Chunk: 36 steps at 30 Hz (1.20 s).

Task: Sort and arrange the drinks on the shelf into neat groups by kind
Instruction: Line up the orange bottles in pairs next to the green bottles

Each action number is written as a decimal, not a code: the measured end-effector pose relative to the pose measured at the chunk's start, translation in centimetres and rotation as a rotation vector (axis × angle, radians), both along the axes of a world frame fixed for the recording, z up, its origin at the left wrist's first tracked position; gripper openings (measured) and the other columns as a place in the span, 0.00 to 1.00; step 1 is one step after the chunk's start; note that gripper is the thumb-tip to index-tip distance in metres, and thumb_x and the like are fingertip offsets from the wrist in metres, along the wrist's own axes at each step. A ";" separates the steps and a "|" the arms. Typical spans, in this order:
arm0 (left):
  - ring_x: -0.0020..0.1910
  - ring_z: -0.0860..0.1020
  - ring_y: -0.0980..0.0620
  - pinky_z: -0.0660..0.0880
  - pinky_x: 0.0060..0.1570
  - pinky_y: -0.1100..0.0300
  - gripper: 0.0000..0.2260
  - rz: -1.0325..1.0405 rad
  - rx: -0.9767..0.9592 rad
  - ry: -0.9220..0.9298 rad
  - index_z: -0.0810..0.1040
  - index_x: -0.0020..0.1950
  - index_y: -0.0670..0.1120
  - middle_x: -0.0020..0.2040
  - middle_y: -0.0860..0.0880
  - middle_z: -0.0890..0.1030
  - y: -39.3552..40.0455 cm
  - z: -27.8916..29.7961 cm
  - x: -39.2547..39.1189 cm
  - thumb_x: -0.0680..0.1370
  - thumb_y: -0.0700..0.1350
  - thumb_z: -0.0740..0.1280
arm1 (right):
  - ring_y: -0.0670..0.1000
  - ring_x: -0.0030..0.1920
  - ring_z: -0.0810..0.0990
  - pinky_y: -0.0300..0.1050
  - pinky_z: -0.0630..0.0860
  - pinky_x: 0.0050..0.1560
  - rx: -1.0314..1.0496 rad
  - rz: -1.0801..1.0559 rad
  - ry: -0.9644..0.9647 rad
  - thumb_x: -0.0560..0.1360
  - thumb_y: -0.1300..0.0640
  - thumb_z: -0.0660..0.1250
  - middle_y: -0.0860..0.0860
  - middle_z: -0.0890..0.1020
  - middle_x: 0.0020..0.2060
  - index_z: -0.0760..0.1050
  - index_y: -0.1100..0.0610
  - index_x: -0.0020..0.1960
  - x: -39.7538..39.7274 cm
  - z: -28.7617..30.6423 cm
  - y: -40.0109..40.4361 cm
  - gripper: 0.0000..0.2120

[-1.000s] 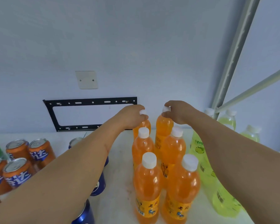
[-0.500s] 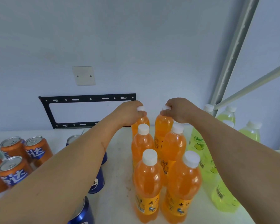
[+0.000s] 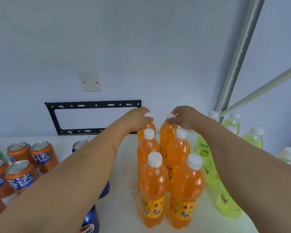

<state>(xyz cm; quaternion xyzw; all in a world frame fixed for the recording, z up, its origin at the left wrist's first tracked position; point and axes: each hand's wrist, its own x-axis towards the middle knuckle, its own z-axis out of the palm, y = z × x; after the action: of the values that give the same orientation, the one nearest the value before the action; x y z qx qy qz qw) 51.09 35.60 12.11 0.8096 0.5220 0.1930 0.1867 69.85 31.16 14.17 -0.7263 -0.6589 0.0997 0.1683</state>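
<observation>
Both hands are out at the back pair of the orange bottles (image 3: pixel 163 179), which stand in two columns of three running from the shelf's (image 3: pixel 124 165) front edge toward the back wall. The left hand (image 3: pixel 137 119) has its fingers curled round the white cap of the back-left bottle (image 3: pixel 147 126), and the right hand (image 3: pixel 183 117) pinches the cap of the back-right bottle (image 3: pixel 167 132). So each bottle hangs straight down below its fingers, long axis upright, each hand on its own side. Any nudge to square the rows up probably gets steered from the top.

The bottles are clear smooth plastic with orange drink, ribbed white screw caps and yellow labels. The lime bottles (image 3: pixel 207 158) crowd the right edge, the orange cans (image 3: pixel 22 174) sit toward the left edge, and the blue cans (image 3: pixel 92 219) are under the left arm.
</observation>
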 end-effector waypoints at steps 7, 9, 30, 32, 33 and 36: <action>0.72 0.68 0.47 0.67 0.67 0.52 0.27 0.105 0.027 -0.220 0.62 0.78 0.50 0.77 0.49 0.66 -4.7 0.5 0.3 0.82 0.58 0.60 | 0.50 0.51 0.76 0.43 0.70 0.47 0.177 -0.012 0.291 0.75 0.42 0.67 0.50 0.78 0.57 0.73 0.54 0.63 0.4 0.9 -3.4 0.22; 0.68 0.72 0.49 0.70 0.65 0.53 0.24 0.082 -0.004 -0.230 0.68 0.75 0.50 0.72 0.50 0.72 -7.0 0.5 0.0 0.82 0.60 0.59 | 0.48 0.48 0.77 0.41 0.72 0.42 0.174 0.013 0.393 0.75 0.42 0.68 0.48 0.80 0.50 0.77 0.54 0.55 0.4 0.3 -5.3 0.17; 0.50 0.75 0.74 0.68 0.45 0.73 0.13 0.219 0.186 -0.846 0.76 0.60 0.59 0.51 0.67 0.78 -15.6 -4.3 -0.8 0.80 0.62 0.58 | 0.42 0.53 0.79 0.34 0.72 0.52 0.556 0.003 0.908 0.76 0.42 0.66 0.42 0.83 0.50 0.79 0.49 0.55 0.6 -7.0 -13.8 0.14; 0.54 0.77 0.70 0.73 0.48 0.72 0.20 0.150 0.176 -0.880 0.78 0.59 0.61 0.53 0.66 0.80 -17.6 -5.8 -1.0 0.76 0.68 0.57 | 0.41 0.48 0.81 0.30 0.73 0.47 0.527 0.123 0.956 0.70 0.40 0.68 0.43 0.85 0.46 0.81 0.50 0.51 0.4 -7.7 -15.8 0.16; 0.55 0.77 0.69 0.74 0.50 0.70 0.21 0.128 0.137 -0.850 0.77 0.61 0.62 0.55 0.68 0.79 -18.2 -6.6 -1.1 0.74 0.70 0.57 | 0.40 0.46 0.81 0.30 0.74 0.45 0.479 0.169 0.953 0.67 0.40 0.70 0.42 0.85 0.44 0.81 0.49 0.50 0.2 -8.1 -16.3 0.17; 0.54 0.77 0.70 0.76 0.51 0.62 0.18 0.149 0.072 -0.720 0.72 0.59 0.69 0.52 0.70 0.79 -18.2 -8.0 -1.2 0.72 0.73 0.59 | 0.40 0.44 0.81 0.34 0.75 0.44 0.387 0.174 0.934 0.62 0.45 0.80 0.43 0.85 0.42 0.82 0.49 0.48 -0.1 -9.2 -16.4 0.17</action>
<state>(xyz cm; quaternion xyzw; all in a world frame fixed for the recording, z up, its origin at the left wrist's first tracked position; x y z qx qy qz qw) 49.93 17.40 4.11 0.6557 0.4733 0.4967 0.3152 69.70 14.81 4.99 -0.5022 -0.5779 0.3033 0.5673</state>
